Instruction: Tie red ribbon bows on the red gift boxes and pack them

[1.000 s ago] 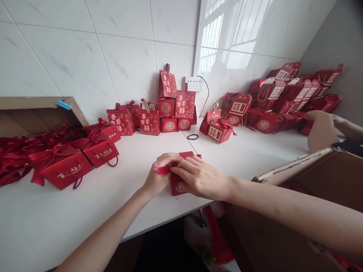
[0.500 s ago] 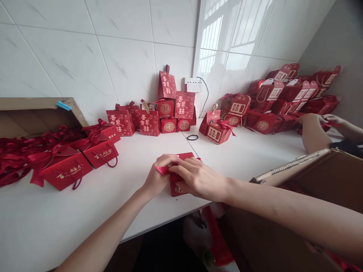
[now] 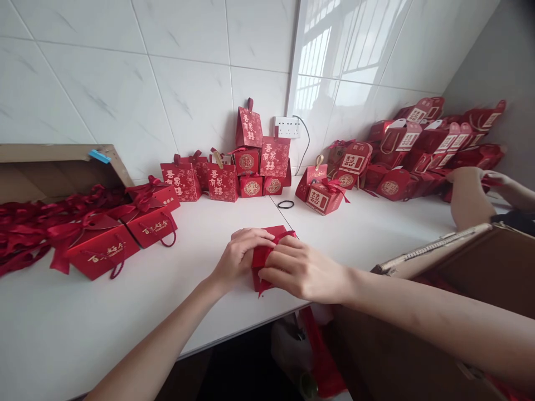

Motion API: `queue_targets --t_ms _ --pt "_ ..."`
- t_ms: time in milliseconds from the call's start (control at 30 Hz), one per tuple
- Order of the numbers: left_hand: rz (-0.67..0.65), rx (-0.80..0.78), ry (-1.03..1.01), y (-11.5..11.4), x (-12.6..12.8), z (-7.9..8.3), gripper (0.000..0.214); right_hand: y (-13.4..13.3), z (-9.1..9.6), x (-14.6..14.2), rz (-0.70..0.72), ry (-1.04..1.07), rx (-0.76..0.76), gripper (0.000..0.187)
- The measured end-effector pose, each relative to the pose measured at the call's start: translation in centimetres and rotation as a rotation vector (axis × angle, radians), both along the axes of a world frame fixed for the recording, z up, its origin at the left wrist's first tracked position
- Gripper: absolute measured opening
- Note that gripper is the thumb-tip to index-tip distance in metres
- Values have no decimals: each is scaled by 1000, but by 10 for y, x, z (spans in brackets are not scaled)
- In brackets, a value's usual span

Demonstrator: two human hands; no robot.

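On the table directly before me stands a small red gift box [image 3: 273,229], partly covered by my hands. My left hand [image 3: 238,257] is closed around its left side, with the fingers bent over the top. My right hand [image 3: 301,268] is closed, its curled fingers pinching a red ribbon [image 3: 263,286] on the box. One ribbon end hangs down the front; another bit shows beyond the right fingers. Both thumbs and the ribbon's crossing are largely hidden.
Left are red boxes with cord handles [image 3: 102,253], a heap of ribbons [image 3: 25,234] and an open carton [image 3: 121,161]. Finished-looking boxes [image 3: 223,182] line the wall. A black ring [image 3: 286,204] lies beyond my hands. Right, a carton [image 3: 434,250] and another person's arms [image 3: 470,192] show.
The ribbon end that stuck out at my left hand now hangs at the box's front. My right fingers have curled in and shifted slightly right; my left fingers lie further over the box.
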State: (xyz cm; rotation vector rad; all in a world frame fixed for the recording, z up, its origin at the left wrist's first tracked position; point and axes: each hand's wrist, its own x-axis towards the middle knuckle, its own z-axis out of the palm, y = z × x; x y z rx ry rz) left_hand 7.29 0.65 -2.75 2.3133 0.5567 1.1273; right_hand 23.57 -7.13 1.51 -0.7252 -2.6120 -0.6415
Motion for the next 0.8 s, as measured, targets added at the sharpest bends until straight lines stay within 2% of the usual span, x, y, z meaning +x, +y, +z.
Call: queue_targets --t_ms 133,233,367,467,567,633,667,733,800 --pt "-34 -19 4 1 -1 0 31 -3 -1 -2 91 -13 122 23" --pt "-34 -32 14 -2 -1 3 28 -4 -2 -4 141 -28 134 22" --pt "45 -64 31 -6 3 8 19 -4 -4 -6 216 -47 88 21" --pt "52 -89 36 -7 5 9 16 -4 -3 -4 259 -75 36 21" --pt "38 -112 36 -6 4 7 15 -5 2 -1 248 -13 -94 21" --pt "23 -132 38 -6 3 7 15 -5 7 4 175 145 -223 22" --pt "19 -146 41 -6 2 7 15 -4 9 6 89 245 -295 24" --pt "32 -174 48 -7 2 8 15 1 13 12 -191 419 -445 27" --pt "61 -197 63 -8 2 9 15 8 15 18 -509 497 -602 35"
